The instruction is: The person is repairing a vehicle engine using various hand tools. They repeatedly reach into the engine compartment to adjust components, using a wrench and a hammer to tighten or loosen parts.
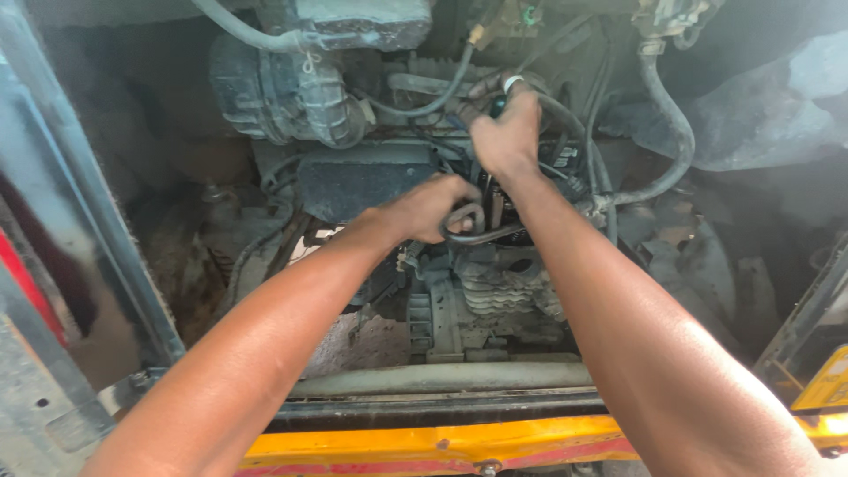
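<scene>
Both bare arms reach down into a grimy engine bay. The left hand [433, 208] is curled shut around a thin black hose [473, 231], which loops out just below its knuckles and runs rightward toward the middle of the engine [495, 291]. The right hand [508, 132] sits higher and further in, fingers closed on a dark tool handle [497, 106]; a pale ring shows just above the fist, though the tool's working end is hidden, so it is likely a screwdriver but cannot be told for sure. The two hands are near each other, the hose loop lying between and below them.

Room is tight. A ribbed air duct [327, 102] crowds the upper left, one thick grey hose [667, 124] curves down on the right, and several thinner cables cross behind the right hand. A slanted metal frame [79, 194] closes the left side, and an orange body edge [424, 442] runs along the bottom beneath the forearms. Open space shows only below the engine, above a horizontal bar [442, 378].
</scene>
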